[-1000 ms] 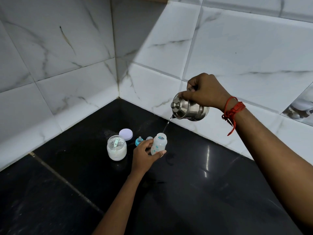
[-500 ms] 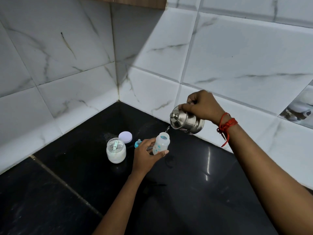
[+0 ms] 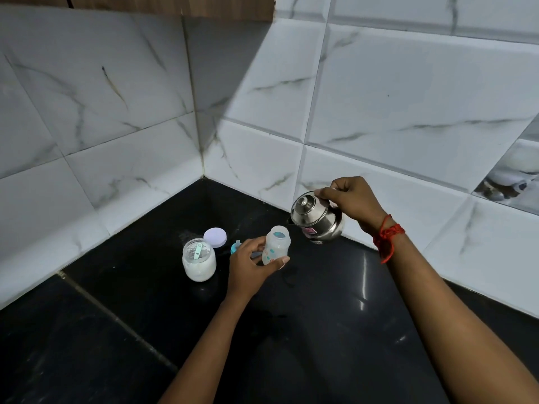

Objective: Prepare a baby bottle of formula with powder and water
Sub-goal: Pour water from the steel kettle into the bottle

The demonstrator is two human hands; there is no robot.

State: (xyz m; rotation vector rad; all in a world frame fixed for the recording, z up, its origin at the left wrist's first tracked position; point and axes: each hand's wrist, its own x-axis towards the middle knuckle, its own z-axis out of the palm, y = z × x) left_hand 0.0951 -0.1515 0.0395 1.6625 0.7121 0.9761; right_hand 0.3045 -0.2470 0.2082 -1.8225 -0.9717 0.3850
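left hand [image 3: 248,263] is curling round the lower body of the baby bottle [image 3: 275,246], thumb on the near side and fingers behind, keeping it upright on the black desk [image 3: 320,330] with its mouth uncapped. right hand [image 3: 351,199] is gripping the steel water pot [image 3: 316,220] at its top edge behind the lid, fingers curled tight. it is holding the pot tilted in the air just beside the bottle mouth, spout side turning toward it. no stream is showing between pot and mouth, so i am judging the water-filling step to be in hand, at a pause or near its end. the level inside the bottle is too faint to read.

the next move is calling for either tipping the pot further with the spout over the opening, or levelling it and setting it down apart from the bottle.

counting:
- one bottle
- one steel pot
- one open powder jar [image 3: 199,259] standing left of the bottle
- one green scoop [image 3: 198,252] lying in the jar
- one lilac lid [image 3: 215,237] behind the jar
- one blue teat piece [image 3: 235,246] partly hiding behind the left hand
- two hands
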